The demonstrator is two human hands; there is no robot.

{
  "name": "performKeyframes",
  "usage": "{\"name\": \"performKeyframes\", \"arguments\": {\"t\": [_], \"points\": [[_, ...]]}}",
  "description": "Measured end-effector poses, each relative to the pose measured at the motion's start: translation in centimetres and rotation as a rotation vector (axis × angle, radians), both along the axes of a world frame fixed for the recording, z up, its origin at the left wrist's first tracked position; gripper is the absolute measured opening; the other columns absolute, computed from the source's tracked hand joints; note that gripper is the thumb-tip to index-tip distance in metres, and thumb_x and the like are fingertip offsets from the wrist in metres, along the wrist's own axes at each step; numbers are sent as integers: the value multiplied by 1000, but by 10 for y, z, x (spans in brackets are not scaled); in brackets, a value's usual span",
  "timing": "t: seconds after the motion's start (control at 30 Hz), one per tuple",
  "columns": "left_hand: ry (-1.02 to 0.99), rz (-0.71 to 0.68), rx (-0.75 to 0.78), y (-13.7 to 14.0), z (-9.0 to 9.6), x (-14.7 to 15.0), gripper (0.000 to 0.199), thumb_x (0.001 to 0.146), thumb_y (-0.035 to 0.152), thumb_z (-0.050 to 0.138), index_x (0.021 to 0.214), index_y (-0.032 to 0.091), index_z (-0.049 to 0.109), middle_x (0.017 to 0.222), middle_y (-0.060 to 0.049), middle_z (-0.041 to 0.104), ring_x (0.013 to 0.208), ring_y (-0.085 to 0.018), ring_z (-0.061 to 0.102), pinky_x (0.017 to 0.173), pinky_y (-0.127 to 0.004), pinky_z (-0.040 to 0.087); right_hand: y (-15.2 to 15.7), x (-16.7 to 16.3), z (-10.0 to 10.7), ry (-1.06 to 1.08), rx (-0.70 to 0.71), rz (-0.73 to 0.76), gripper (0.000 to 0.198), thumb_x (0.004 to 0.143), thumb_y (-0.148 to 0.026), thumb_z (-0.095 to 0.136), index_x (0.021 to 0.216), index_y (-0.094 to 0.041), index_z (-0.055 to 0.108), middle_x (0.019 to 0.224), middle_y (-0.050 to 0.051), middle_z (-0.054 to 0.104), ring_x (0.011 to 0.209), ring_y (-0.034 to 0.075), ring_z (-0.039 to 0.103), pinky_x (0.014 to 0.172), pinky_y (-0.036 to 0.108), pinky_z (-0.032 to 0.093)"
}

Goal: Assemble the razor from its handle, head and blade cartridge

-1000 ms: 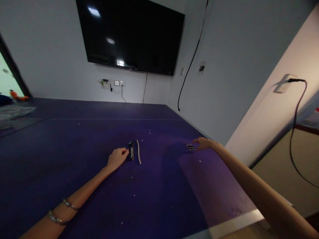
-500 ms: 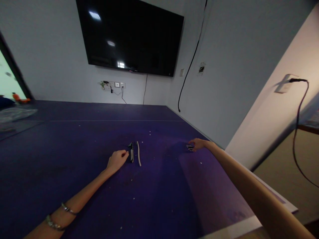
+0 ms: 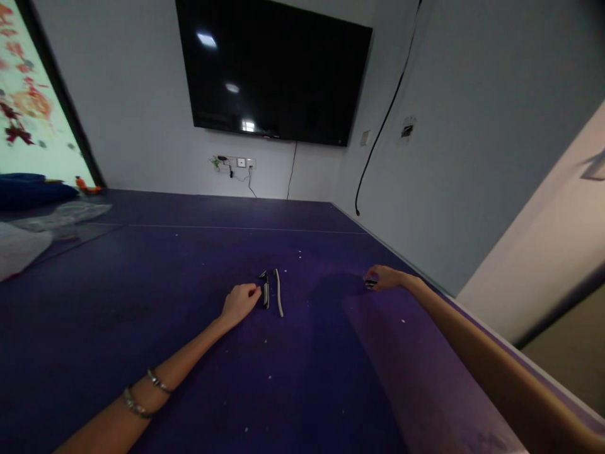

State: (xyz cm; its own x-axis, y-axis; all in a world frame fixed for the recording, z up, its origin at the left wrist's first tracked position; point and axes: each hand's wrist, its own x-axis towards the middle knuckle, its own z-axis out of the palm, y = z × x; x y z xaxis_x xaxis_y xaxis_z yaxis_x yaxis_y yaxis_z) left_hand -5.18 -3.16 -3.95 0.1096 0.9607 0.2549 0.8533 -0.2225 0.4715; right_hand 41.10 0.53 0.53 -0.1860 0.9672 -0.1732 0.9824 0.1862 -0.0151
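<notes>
Right hand [image 3: 388, 277] curls its fingers over a small dark-and-light object [image 3: 371, 285] near the surface's right edge; they partly hide it, and whether they grip it I cannot tell. Left hand [image 3: 240, 302], loosely curled, is at a slim black-and-white object [image 3: 266, 293] mid-surface, its grip equally unclear. Just right lies a pale strip [image 3: 279, 294]. Crumpled clear plastic [image 3: 70, 215], contents indistinct, lies toward the purple surface's [image 3: 189, 391] far left corner. A television [image 3: 274, 69] hangs beyond the far edge.
</notes>
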Motion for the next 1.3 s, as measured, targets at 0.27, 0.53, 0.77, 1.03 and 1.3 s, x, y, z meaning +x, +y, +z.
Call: {"name": "performKeyframes", "arguments": {"t": [0.27, 0.53, 0.77, 1.03, 1.3], "points": [[5, 10, -1, -4, 1, 3, 37, 83, 37, 38, 58, 17, 56, 59, 0, 55, 55, -12, 46, 51, -23, 21, 13, -109, 18, 154, 66, 271, 49, 61, -29, 63, 109, -17, 61, 106, 10, 61, 92, 23, 58, 80, 30, 45], [4, 12, -14, -4, 0, 3, 37, 84, 37, 38, 61, 17, 59, 59, -1, 55, 54, -11, 45, 51, -24, 21, 21, -197, 9, 213, 49, 454, 49, 62, -34, 64, 108, -18, 63, 105, 9, 60, 93, 23, 57, 80, 30, 44], [20, 3, -15, -6, 3, 5, 37, 84, 36, 37, 63, 16, 60, 62, -2, 57, 55, -12, 46, 52, -24, 22, 19, -220, -2, 246, 18, 508, 47, 63, -35, 64, 107, -20, 64, 103, 7, 60, 88, 21, 57, 75, 28, 43], [31, 8, -9, -6, 2, 5, 36, 84, 36, 38, 60, 16, 57, 63, -2, 59, 56, -12, 48, 51, -24, 20, 22, -221, -3, 228, 14, 519, 45, 63, -35, 64, 105, -19, 65, 101, 8, 60, 88, 22, 57, 75, 29, 43], [40, 5, -27, -6, 3, 5, 36, 84, 36, 38, 62, 17, 58, 64, -3, 59, 59, -13, 50, 51, -25, 21, 20, -221, -1, 234, 3, 527, 46, 64, -36, 64, 108, -20, 64, 103, 8, 60, 90, 23, 57, 76, 29, 43]]}}
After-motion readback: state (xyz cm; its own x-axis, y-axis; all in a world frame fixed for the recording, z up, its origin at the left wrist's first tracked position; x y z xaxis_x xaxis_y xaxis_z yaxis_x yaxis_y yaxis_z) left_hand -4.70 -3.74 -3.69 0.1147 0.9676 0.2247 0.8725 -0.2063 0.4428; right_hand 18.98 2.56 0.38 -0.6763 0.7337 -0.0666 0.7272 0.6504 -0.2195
